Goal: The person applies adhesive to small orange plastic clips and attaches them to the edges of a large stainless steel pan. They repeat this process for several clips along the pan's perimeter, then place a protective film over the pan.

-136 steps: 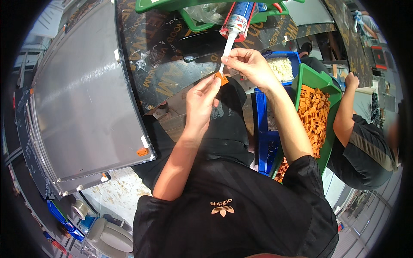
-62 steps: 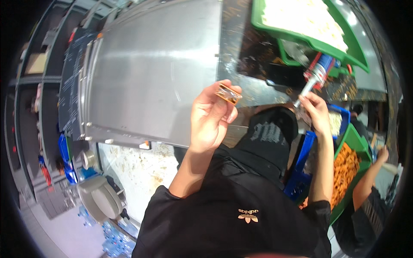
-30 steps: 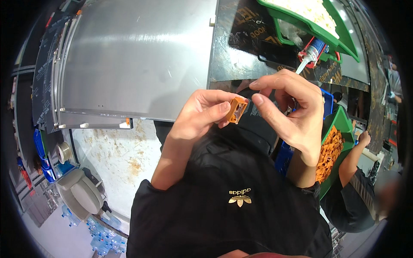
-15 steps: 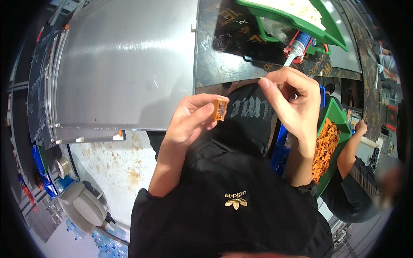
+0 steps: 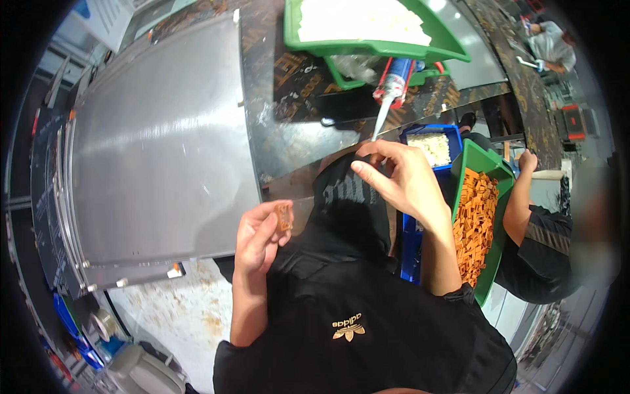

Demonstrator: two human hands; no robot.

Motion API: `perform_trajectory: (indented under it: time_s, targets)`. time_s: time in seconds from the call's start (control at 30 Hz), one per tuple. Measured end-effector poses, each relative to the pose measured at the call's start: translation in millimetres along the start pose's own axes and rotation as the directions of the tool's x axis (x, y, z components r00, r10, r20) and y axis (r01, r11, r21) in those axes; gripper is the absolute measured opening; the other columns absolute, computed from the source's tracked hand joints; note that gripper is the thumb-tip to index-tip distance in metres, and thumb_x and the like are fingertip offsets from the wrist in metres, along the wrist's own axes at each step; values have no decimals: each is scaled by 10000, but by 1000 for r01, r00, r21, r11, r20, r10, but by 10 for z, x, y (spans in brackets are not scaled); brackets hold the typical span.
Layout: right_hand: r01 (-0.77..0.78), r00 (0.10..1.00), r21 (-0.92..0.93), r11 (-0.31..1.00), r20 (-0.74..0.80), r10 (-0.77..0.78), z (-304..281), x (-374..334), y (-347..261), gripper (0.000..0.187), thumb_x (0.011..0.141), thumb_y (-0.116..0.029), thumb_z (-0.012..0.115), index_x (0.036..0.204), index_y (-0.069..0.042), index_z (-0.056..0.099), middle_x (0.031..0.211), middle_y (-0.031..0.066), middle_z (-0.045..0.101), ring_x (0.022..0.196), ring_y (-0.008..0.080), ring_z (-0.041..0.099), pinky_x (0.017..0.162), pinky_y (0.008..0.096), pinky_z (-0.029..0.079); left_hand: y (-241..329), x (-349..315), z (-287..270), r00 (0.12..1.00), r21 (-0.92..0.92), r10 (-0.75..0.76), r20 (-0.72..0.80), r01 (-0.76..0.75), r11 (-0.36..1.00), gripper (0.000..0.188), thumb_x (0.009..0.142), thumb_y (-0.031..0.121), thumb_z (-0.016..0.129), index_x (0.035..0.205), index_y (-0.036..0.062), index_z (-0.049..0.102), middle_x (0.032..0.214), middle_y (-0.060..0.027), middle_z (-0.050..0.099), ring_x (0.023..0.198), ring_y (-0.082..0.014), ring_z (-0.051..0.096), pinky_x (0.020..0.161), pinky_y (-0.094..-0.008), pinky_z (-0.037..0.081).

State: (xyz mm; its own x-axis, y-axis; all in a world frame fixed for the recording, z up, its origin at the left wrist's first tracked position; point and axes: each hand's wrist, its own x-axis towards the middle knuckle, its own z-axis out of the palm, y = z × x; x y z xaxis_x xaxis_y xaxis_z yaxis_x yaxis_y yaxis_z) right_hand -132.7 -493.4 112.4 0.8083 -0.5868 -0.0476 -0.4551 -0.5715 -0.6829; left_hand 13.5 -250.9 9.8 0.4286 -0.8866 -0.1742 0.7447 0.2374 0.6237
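Note:
Between the thumb and fingers of my left hand (image 5: 257, 238) is a small orange plastic piece (image 5: 284, 217), held up beside the metal sheet's corner. My right hand (image 5: 410, 180) is raised to the right of it, thumb and forefinger slightly apart, with nothing visible between them. Just above its forefinger is the tip of the white nozzle on a sealant cartridge (image 5: 392, 88), which lies on the table pointing toward me. Several similar orange pieces (image 5: 474, 226) fill a green bin (image 5: 502, 190) at my right.
A large metal sheet (image 5: 157, 164) covers the left. At the far side, a green bin (image 5: 367, 48) holds white pieces; a blue bin (image 5: 420, 129) with white pieces stands beyond my right hand. A co-worker's arm (image 5: 518, 197) is close by the orange pieces' bin.
My view has shifted, so the table and bins appear further left. My left hand still holds the orange piece, now lower in view; my right thumb and forefinger have parted a little.

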Motion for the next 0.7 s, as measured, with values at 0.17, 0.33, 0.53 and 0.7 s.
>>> perform_trajectory:
  time_s: [0.17,0.33,0.53,0.7]
  targets:
    - [118,991,49,992,-74,-114,-4,-14,-136,231,896,-231,800,1016,-41,747,738,19,635,560,98,529,510,272,408,-15,52,75,1000,-21,-14,7,14,1000,344,1037,188,625,1312,-18,636,1020,-92,684,682,-53,476,625,-234,431]
    - [360,932,143,922,-4,-363,151,-145,-357,192,838,-60,776,1029,-55,764,802,34,659,609,105,545,485,263,368,-72,33,90,999,-81,-48,18,50,995,294,1051,171,603,1307,29,634,1048,-86,712,734,-54,542,615,-212,424]
    - [505,858,157,849,17,-514,318,-183,-417,277,795,-12,783,1070,-38,769,860,88,678,722,190,664,590,301,507,-88,38,104,996,-117,-39,75,48,992,271,1046,167,614,1285,44,652,1086,-56,732,879,-64,656,636,-221,480]
    - [524,844,144,839,46,-535,328,-201,-423,328,779,-44,799,1107,-38,775,867,102,670,724,224,669,619,316,530,-71,21,115,998,-86,-36,59,41,995,267,1043,167,618,1277,48,662,1111,-47,736,890,-57,656,649,-216,488]
